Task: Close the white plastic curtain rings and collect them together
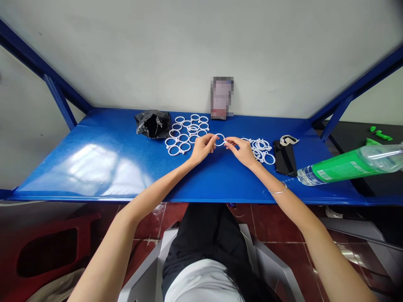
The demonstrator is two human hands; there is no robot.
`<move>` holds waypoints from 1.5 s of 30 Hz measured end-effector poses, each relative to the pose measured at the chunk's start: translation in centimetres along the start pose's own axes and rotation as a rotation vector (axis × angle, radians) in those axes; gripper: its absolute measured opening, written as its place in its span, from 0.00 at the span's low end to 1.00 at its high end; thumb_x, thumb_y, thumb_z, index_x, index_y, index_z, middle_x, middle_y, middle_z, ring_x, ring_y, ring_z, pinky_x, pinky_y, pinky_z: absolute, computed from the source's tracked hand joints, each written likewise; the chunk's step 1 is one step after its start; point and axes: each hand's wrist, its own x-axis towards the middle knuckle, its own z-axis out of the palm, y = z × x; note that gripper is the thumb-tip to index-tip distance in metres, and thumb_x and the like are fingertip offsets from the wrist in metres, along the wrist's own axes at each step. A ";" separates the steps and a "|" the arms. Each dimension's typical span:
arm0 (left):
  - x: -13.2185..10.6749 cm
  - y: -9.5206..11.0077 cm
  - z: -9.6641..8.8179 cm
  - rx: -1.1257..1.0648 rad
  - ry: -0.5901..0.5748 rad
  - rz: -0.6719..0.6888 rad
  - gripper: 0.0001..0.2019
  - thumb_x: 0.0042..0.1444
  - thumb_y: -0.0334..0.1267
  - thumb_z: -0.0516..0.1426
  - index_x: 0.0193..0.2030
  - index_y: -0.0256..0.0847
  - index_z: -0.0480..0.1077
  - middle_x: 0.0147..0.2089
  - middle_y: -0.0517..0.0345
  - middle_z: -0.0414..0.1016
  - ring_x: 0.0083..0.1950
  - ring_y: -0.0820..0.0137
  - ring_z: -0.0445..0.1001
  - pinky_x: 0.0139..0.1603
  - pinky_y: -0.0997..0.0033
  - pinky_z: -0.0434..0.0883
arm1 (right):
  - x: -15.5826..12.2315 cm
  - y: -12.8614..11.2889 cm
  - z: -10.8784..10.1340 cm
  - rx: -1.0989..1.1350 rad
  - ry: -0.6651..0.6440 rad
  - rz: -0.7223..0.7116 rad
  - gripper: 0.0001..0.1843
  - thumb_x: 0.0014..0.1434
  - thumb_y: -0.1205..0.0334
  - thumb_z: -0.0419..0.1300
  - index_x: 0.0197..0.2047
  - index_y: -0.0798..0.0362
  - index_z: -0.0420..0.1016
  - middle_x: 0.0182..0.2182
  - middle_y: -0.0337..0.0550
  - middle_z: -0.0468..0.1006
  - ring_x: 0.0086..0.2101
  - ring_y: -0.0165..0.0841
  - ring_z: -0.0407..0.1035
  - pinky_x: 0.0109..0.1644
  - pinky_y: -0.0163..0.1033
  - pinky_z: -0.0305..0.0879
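A white plastic ring (219,134) is held up over the blue table, between my two hands. My left hand (203,147) pinches its left side with thumb and fingers. On its right side, my right hand (241,149) grips the edge with the fingertips. Left of my left hand lies a spread of several white rings (183,137), each with a small knob. Another heap of white rings (261,145), piled over one another, rests just beyond my right hand.
On the blue table (126,167), a crumpled black plastic bag (153,123) sits at the back left. A phone-like object (222,98), blurred out, leans on the wall. To the right are a black phone (285,159), a white strap-like item (289,140) and a green-labelled bottle (346,165).
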 end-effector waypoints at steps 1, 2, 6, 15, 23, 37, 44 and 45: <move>0.0 0.0 0.0 -0.023 0.003 -0.022 0.26 0.60 0.61 0.53 0.39 0.35 0.74 0.21 0.62 0.69 0.19 0.79 0.66 0.21 0.78 0.64 | 0.0 0.0 0.0 -0.004 -0.005 -0.001 0.16 0.67 0.49 0.54 0.45 0.50 0.77 0.40 0.45 0.83 0.34 0.36 0.79 0.42 0.42 0.77; 0.1 0.0 0.0 -0.041 0.004 -0.039 0.26 0.60 0.61 0.54 0.39 0.35 0.74 0.21 0.62 0.69 0.18 0.79 0.65 0.20 0.79 0.63 | -0.1 -0.1 0.0 -0.010 -0.009 -0.003 0.17 0.67 0.49 0.54 0.46 0.50 0.77 0.41 0.46 0.83 0.35 0.37 0.79 0.42 0.42 0.77; 0.1 0.2 0.0 -0.064 0.011 -0.055 0.26 0.59 0.61 0.55 0.38 0.35 0.75 0.21 0.62 0.69 0.18 0.79 0.65 0.21 0.79 0.63 | -0.1 -0.2 0.0 -0.043 -0.014 -0.019 0.17 0.67 0.49 0.54 0.46 0.50 0.78 0.41 0.46 0.83 0.36 0.38 0.78 0.41 0.43 0.76; -0.1 0.3 -0.1 -0.010 -0.004 -0.010 0.26 0.59 0.62 0.54 0.37 0.36 0.74 0.21 0.63 0.68 0.18 0.79 0.64 0.22 0.78 0.62 | -0.2 -0.4 0.0 -0.111 0.029 -0.047 0.12 0.66 0.55 0.55 0.42 0.51 0.78 0.35 0.44 0.83 0.32 0.35 0.76 0.38 0.39 0.74; -0.2 -0.1 0.2 0.070 -0.032 0.063 0.24 0.61 0.60 0.53 0.34 0.36 0.71 0.20 0.63 0.67 0.18 0.79 0.64 0.23 0.78 0.62 | -0.1 -0.4 -0.2 -0.173 0.015 -0.023 0.12 0.65 0.57 0.54 0.41 0.51 0.77 0.33 0.44 0.82 0.30 0.35 0.75 0.38 0.40 0.72; -0.3 -0.2 0.2 0.199 -0.061 0.080 0.24 0.65 0.58 0.49 0.40 0.38 0.71 0.22 0.63 0.69 0.21 0.76 0.67 0.25 0.76 0.64 | -0.2 -0.9 -0.2 -0.293 0.018 -0.099 0.09 0.61 0.63 0.54 0.31 0.51 0.73 0.23 0.39 0.75 0.24 0.31 0.69 0.33 0.35 0.64; -0.4 -0.5 0.3 0.580 -0.025 0.356 0.17 0.67 0.42 0.51 0.58 0.39 0.65 0.50 0.47 0.72 0.48 0.66 0.73 0.44 0.69 0.73 | 0.0 -0.6 -0.4 -0.443 0.042 0.179 0.07 0.60 0.61 0.55 0.32 0.51 0.72 0.23 0.39 0.76 0.26 0.33 0.70 0.31 0.36 0.59; -0.4 -0.6 0.3 0.650 -0.034 0.389 0.15 0.67 0.40 0.51 0.56 0.40 0.67 0.52 0.46 0.70 0.52 0.64 0.72 0.47 0.66 0.73 | 0.1 -0.5 -0.4 -0.473 0.008 0.229 0.07 0.59 0.61 0.55 0.32 0.51 0.73 0.24 0.40 0.77 0.27 0.34 0.71 0.31 0.36 0.57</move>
